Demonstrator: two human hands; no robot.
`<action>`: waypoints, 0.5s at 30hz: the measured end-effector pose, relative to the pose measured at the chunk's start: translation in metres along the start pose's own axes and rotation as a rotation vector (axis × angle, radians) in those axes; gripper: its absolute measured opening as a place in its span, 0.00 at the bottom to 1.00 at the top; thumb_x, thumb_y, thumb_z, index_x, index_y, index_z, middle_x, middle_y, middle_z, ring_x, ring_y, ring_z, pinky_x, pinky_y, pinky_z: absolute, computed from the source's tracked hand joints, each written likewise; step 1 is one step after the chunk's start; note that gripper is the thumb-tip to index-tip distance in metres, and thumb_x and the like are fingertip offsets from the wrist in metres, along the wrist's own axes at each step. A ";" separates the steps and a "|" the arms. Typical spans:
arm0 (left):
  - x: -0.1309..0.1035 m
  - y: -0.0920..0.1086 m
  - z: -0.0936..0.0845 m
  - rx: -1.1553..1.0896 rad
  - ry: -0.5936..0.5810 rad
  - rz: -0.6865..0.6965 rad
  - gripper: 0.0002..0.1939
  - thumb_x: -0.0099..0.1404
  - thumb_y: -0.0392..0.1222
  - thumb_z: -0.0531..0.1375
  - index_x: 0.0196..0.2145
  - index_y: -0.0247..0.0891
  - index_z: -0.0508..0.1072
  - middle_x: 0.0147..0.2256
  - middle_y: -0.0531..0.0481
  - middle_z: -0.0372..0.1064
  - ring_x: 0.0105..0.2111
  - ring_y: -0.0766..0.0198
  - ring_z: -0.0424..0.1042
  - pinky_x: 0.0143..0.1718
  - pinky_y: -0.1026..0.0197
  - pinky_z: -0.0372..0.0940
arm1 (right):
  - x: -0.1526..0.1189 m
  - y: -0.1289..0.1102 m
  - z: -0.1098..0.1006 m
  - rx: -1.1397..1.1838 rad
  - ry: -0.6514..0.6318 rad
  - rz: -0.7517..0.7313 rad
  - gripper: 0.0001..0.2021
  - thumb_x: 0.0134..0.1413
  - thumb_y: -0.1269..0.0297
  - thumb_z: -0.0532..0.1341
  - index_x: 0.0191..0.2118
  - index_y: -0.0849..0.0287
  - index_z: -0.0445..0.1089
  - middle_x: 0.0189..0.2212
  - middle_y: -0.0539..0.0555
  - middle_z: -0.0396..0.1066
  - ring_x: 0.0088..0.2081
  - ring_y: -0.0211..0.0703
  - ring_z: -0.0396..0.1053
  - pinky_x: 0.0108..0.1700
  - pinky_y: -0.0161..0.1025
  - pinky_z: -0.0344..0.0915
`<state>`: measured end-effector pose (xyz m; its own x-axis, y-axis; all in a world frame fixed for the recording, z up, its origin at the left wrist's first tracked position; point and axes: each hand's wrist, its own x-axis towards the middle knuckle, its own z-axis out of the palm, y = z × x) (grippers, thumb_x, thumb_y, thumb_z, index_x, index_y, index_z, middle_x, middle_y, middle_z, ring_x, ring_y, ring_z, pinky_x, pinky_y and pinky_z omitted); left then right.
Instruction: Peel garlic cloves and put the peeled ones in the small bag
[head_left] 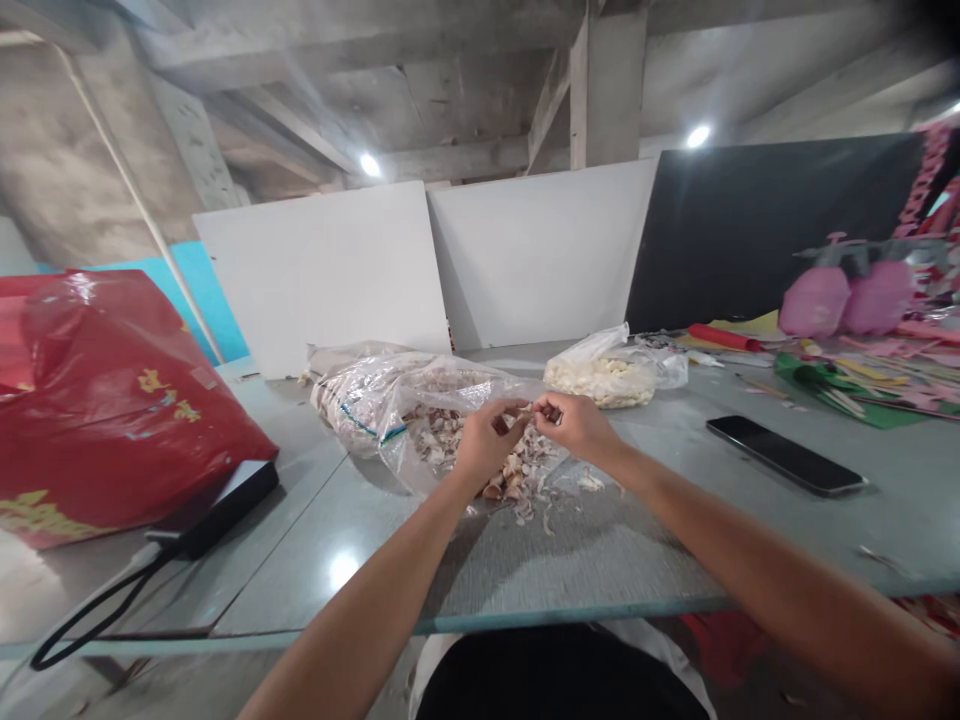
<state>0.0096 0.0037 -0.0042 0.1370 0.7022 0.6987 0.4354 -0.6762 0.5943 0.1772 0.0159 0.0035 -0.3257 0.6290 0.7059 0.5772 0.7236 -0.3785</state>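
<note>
My left hand (484,440) and my right hand (576,424) meet above a heap of garlic cloves and skins (517,472). Between their pinched fingertips is a small pale piece, apparently a garlic clove (528,409), mostly hidden by the fingers. The heap spills from the mouth of a large clear plastic bag (375,385), which lies on its side to the left and holds more unpeeled garlic. Behind my right hand sits a smaller clear bag of peeled cloves (600,378). Loose skins (590,482) are scattered on the grey table (585,570).
A black phone (784,455) lies at right. Green sheets (847,390), a red roll (724,338) and pink spray bottles (816,300) are beyond it. At left stand a red bag (120,400) and a dark box-shaped device (229,508) with a cable. White boards (540,250) lean behind.
</note>
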 end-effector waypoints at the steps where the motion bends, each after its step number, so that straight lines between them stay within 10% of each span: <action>1: 0.000 0.000 0.000 -0.001 -0.002 0.010 0.13 0.56 0.42 0.57 0.38 0.37 0.73 0.27 0.51 0.69 0.19 0.73 0.56 0.21 0.69 0.53 | 0.000 0.000 0.000 -0.006 -0.001 0.003 0.06 0.48 0.66 0.54 0.30 0.59 0.68 0.19 0.47 0.65 0.22 0.33 0.61 0.26 0.30 0.55; 15: 0.004 -0.004 0.001 -0.190 0.122 -0.085 0.13 0.58 0.48 0.56 0.36 0.37 0.67 0.28 0.52 0.64 0.18 0.75 0.57 0.19 0.70 0.53 | 0.001 0.007 0.001 -0.027 -0.007 0.003 0.06 0.48 0.64 0.56 0.28 0.59 0.67 0.20 0.49 0.67 0.23 0.35 0.62 0.26 0.30 0.56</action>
<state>0.0089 0.0095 -0.0043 -0.0066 0.7344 0.6787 0.2636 -0.6535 0.7096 0.1802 0.0221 0.0005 -0.3290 0.6329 0.7009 0.5983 0.7139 -0.3638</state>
